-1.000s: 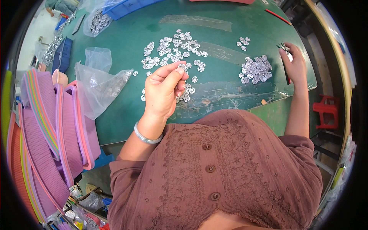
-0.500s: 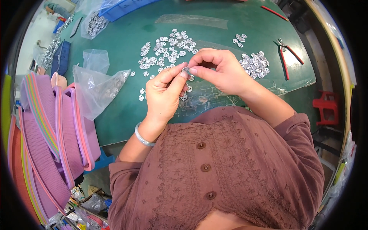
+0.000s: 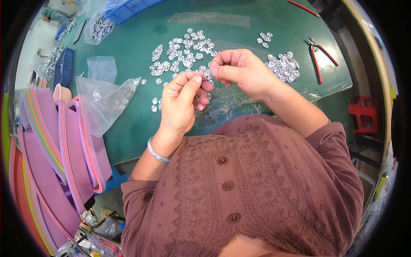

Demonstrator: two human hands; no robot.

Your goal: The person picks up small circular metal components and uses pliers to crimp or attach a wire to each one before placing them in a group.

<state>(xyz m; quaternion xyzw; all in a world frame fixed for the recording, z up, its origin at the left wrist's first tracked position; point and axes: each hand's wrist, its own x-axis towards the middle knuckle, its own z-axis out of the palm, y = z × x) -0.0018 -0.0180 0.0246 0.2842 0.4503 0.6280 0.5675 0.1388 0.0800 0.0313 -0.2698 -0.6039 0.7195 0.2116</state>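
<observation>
Over the near part of the green table [image 3: 265, 30], my right hand [image 3: 246, 73] pinches a small round silver metal charm [image 3: 208, 74] with a cut-out pattern, between thumb and forefinger. Just to its left is my left hand [image 3: 182, 96], thumb pressed to forefinger and the other fingers curled; whatever may be between those tips is too small to make out. Beyond my hands lies a loose spread of similar charms [image 3: 199, 47]. A denser heap of charms [image 3: 282, 66] sits right of my right hand, and a few charms [image 3: 264, 39] lie farther back.
Red-handled pliers [image 3: 317, 53] lie open at the right, another red-handled tool [image 3: 303, 7] behind them. Clear plastic bags [image 3: 100, 105] with metal pieces are at the left, blue bins [image 3: 132, 10] beyond. Purple striped bags [image 3: 55, 150] stand lower left; a red stool [image 3: 364, 113] at right.
My hands have moved slightly apart. The charm that was between both sets of fingertips is now at my right fingertips, and my left hand has drawn a little left.
</observation>
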